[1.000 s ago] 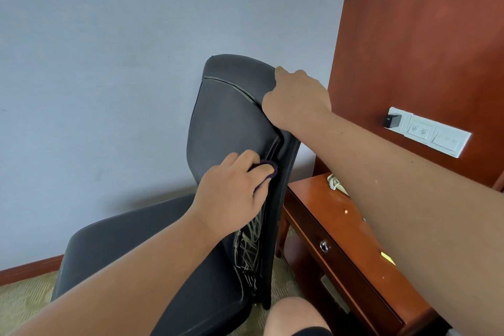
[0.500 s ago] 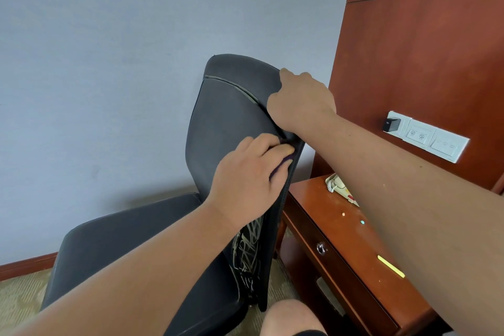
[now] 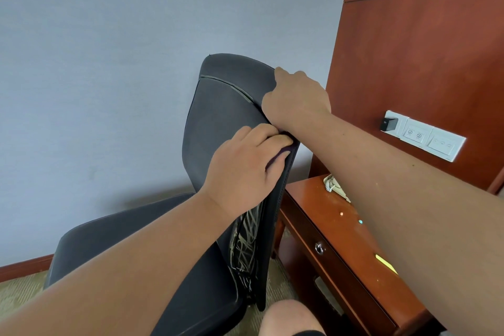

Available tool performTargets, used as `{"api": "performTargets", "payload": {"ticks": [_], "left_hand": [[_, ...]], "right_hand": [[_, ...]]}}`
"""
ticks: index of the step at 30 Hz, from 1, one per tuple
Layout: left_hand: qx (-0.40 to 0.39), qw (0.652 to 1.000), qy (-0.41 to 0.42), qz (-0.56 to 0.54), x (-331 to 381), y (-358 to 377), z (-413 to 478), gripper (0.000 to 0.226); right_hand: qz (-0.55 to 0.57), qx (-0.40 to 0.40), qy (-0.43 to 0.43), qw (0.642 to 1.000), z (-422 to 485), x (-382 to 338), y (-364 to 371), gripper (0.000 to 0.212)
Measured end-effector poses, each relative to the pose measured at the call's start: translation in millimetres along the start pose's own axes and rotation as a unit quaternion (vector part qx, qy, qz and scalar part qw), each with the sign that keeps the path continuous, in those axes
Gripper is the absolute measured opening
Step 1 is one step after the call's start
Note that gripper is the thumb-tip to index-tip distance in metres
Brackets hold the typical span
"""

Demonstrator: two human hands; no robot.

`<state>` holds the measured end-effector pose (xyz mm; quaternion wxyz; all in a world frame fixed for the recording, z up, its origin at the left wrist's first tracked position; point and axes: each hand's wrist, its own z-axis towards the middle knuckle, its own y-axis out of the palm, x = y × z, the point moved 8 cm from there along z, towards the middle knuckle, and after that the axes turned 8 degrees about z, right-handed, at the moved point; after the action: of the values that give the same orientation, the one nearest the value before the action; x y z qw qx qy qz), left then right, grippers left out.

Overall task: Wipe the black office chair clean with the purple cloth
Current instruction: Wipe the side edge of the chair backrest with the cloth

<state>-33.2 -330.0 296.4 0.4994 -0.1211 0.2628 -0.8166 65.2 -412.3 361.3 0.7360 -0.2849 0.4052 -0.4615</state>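
Note:
The black office chair (image 3: 218, 117) stands before the grey wall, its backrest upright and its seat (image 3: 122, 240) reaching left. My left hand (image 3: 245, 169) presses the purple cloth (image 3: 278, 154) against the right edge of the backrest; only a sliver of cloth shows under the fingers. Just above it, my right hand (image 3: 297, 98) grips the backrest's upper right edge and holds the chair. The lower side of the backrest is torn, with pale threads (image 3: 245, 243) showing.
A red-brown wooden desk (image 3: 313, 199) with a drawer knob (image 3: 318, 248) stands close on the chair's right, a corded phone (image 3: 334, 185) on it. A wood wall panel carries a white socket strip (image 3: 425, 135). My knee (image 3: 289, 316) is at the bottom. Carpet covers the floor.
My left hand with the cloth has slid up the backrest's right edge, from mid-height to just under my right hand. The right hand has kept its hold.

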Motion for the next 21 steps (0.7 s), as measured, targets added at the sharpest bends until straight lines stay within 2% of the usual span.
{"api": "performTargets", "payload": {"ticks": [9,12,17,21], "left_hand": [[-0.062,0.987,0.13,0.068,-6,21,-37,0.02],[-0.07,0.99,0.109,0.062,-16,14,-35,0.021],[-0.009,1.0,0.001,0.021,-31,-11,-9,0.021],[-0.025,0.999,0.022,0.033,-17,1,-5,0.021]], "right_hand": [[-0.003,-0.01,-0.004,1.0,0,-1,-1,0.042],[-0.006,-0.007,-0.002,1.0,0,-2,-1,0.041],[-0.009,-0.006,0.0,1.0,0,-1,-1,0.043],[-0.009,-0.005,0.0,1.0,0,-1,-1,0.042]]}}
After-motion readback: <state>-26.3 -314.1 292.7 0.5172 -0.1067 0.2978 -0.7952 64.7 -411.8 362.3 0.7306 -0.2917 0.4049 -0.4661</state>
